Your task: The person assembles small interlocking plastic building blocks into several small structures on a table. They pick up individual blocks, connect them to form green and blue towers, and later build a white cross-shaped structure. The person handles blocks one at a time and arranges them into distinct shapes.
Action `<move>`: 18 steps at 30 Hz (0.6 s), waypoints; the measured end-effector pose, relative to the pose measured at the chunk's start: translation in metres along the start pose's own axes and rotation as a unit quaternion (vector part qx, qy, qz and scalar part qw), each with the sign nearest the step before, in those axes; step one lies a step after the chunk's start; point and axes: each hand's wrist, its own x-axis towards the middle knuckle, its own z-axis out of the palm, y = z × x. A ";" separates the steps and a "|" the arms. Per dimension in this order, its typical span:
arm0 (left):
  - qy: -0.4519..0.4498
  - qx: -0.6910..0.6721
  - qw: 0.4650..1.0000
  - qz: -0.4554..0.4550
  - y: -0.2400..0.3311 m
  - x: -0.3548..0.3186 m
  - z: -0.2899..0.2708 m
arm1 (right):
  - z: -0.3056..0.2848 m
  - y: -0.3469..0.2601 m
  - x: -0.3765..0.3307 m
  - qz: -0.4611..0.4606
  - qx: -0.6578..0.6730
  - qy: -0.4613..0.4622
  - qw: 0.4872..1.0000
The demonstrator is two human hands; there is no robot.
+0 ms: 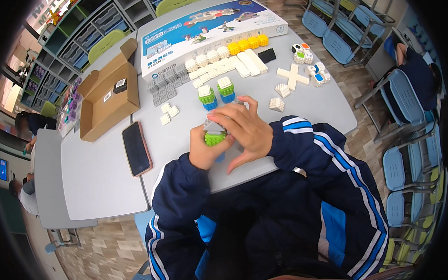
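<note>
Near the table's front edge, my left hand (204,149) is closed around a green studded block (215,138), its thumb along the block's near side. On top of it sits a grey angled piece (213,127), partly hidden by fingers. A bit of blue block (220,157) shows beneath. My right hand (249,130) curls over the stack from the right, fingertips on the grey piece, thumb held apart below. Just beyond stand two stacks of blue and green blocks with white caps, the left stack (206,96) and the right stack (225,89).
A big blocks box (154,58) lies at the back, with rows of grey blocks (165,83), white and yellow blocks (249,43) before it. An opened cardboard box (87,117) and a phone (137,148) lie left. A white cross piece (293,77) lies right. Blue chairs (405,96) stand beyond.
</note>
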 end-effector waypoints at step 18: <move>-0.021 0.017 0.998 0.053 -0.001 -0.013 0.011 | 0.013 -0.002 -0.004 -0.049 0.011 0.069 0.996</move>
